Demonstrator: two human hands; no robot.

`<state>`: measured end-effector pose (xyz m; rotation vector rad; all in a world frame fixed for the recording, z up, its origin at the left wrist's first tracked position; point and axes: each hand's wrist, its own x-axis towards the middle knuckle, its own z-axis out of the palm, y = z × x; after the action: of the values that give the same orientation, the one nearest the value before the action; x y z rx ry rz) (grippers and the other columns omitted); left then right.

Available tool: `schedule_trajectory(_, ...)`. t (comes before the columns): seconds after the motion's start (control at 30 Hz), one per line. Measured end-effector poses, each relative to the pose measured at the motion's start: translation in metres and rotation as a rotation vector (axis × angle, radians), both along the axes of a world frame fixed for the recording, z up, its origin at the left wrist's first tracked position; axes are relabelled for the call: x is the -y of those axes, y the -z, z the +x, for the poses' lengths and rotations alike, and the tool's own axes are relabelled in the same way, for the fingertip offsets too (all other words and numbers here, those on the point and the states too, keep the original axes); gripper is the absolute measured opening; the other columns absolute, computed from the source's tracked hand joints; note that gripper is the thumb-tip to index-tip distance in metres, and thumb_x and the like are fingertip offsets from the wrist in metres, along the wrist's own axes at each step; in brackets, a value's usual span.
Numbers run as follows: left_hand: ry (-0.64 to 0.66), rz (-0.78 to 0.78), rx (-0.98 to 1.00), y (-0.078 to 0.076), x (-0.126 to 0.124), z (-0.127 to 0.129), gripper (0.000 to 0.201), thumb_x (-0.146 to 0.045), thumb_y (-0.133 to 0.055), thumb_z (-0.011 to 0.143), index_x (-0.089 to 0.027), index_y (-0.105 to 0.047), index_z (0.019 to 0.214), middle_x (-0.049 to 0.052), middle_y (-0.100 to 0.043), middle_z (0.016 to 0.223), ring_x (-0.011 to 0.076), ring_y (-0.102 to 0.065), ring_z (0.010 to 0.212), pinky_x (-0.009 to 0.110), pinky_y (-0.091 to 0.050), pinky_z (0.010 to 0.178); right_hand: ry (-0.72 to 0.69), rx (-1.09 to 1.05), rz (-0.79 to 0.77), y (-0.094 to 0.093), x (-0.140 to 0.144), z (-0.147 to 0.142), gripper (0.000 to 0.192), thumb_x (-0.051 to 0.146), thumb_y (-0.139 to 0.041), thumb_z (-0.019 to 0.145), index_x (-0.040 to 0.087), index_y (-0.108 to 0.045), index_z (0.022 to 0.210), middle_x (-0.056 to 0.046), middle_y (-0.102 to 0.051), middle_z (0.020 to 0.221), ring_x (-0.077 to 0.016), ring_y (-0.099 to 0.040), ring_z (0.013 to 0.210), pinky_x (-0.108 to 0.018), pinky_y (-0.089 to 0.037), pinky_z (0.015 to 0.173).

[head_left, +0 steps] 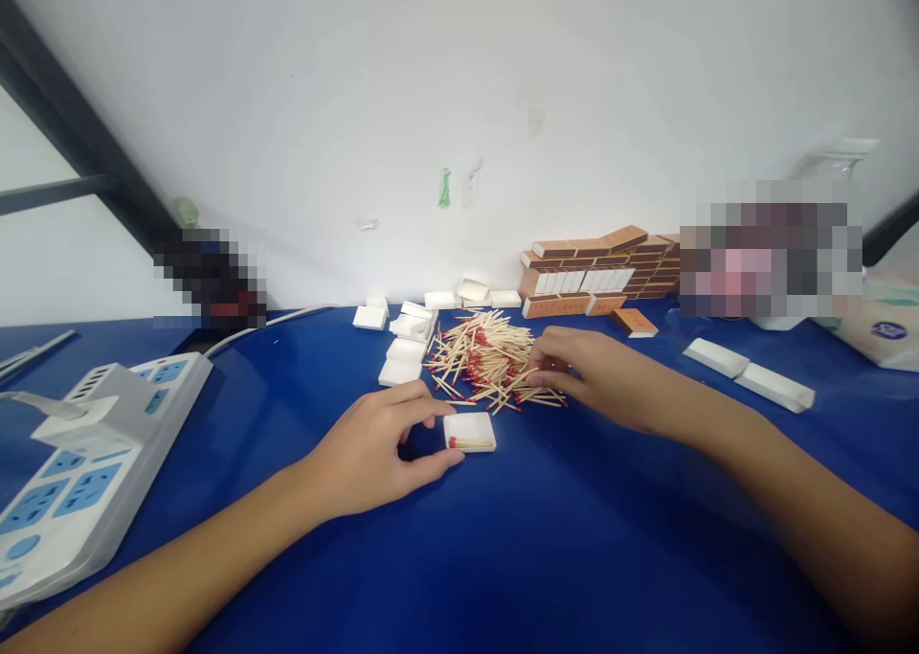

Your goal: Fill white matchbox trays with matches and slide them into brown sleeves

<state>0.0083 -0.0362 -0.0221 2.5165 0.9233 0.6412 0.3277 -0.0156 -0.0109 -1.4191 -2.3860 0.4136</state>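
A small white matchbox tray (482,426) lies on the blue tabletop with a few red-tipped matches (470,442) along its near side. My left hand (388,448) grips the tray's left end between thumb and fingers. Behind it spreads a loose heap of matches (492,352), heads pointing many ways. At the heap's right edge, my right hand (574,367) is closed in a pinch on matches; how many is hidden by the fingers.
White trays (402,349) lie left of and behind the heap. Stacked brown matchboxes (603,269) stand against the wall, with one loose matchbox (635,324) in front. White strips (750,376) lie at right; a power strip (107,462) occupies the left.
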Motion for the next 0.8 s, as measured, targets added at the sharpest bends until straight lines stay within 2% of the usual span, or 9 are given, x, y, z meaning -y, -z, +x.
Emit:
schedule_trajectory(0.2,0.012,0.001,-0.004,0.0,0.0,0.0,0.029,-0.038,-0.075,0.094,-0.022,-0.075,0.118,0.002,-0.066,0.095,0.0118,-0.057,0.068,0.027,-0.047,0.064,0.037,0.031,-0.001,-0.007,0.001,-0.006,0.029,0.044,-0.062,0.102,0.021,-0.065,0.084,-0.005,-0.069,0.084,-0.0196,-0.06,0.074,-0.032,-0.041,0.066)
schedule_trajectory(0.3,0.008,0.002,-0.007,-0.001,0.0,0.0,0.029,-0.037,-0.075,0.093,-0.023,-0.075,0.118,0.002,-0.066,0.095,0.012,-0.057,0.068,0.027,-0.047,0.064,0.089,-0.002,-0.031,-0.008,0.002,-0.008,0.02,0.037,-0.062,0.101,0.021,-0.068,0.09,-0.004,-0.071,0.082,-0.0189,-0.061,0.071,-0.031,-0.041,0.064)
schedule_trajectory(0.43,0.006,0.0,-0.013,-0.001,0.0,0.0,0.029,-0.038,-0.076,0.093,-0.023,-0.075,0.118,0.002,-0.067,0.095,0.0125,-0.058,0.07,0.027,-0.047,0.064,0.071,0.006,-0.04,-0.009,0.003,-0.007,0.016,0.027,-0.057,0.099,0.021,-0.072,0.097,-0.006,-0.076,0.091,-0.0202,-0.066,0.077,-0.032,-0.046,0.067)
schedule_trajectory(0.57,0.003,-0.011,-0.009,0.0,0.0,0.0,0.029,-0.038,-0.075,0.093,-0.023,-0.075,0.118,0.002,-0.066,0.096,0.0123,-0.057,0.069,0.028,-0.047,0.065,0.062,0.017,0.057,-0.013,0.004,-0.006,0.019,0.03,-0.057,0.1,0.021,-0.074,0.097,-0.007,-0.076,0.094,-0.0216,-0.067,0.082,-0.033,-0.047,0.072)
schedule_trajectory(0.7,-0.009,-0.007,0.003,0.0,0.0,0.001,0.029,-0.038,-0.075,0.093,-0.023,-0.075,0.118,0.001,-0.066,0.095,0.0119,-0.056,0.068,0.027,-0.047,0.064,0.068,-0.13,0.18,-0.017,0.016,-0.023,0.02,0.036,-0.06,0.102,0.022,-0.072,0.092,-0.004,-0.071,0.081,-0.0168,-0.058,0.067,-0.031,-0.042,0.062)
schedule_trajectory(0.8,-0.006,0.002,0.003,0.0,0.001,0.002,0.03,-0.039,-0.076,0.093,-0.023,-0.075,0.118,0.001,-0.066,0.095,0.0125,-0.057,0.07,0.027,-0.048,0.065,-0.029,-0.245,0.152,-0.013,0.031,-0.046,0.019,0.033,-0.062,0.103,0.022,-0.071,0.09,-0.003,-0.069,0.082,-0.0156,-0.058,0.069,-0.029,-0.043,0.063)
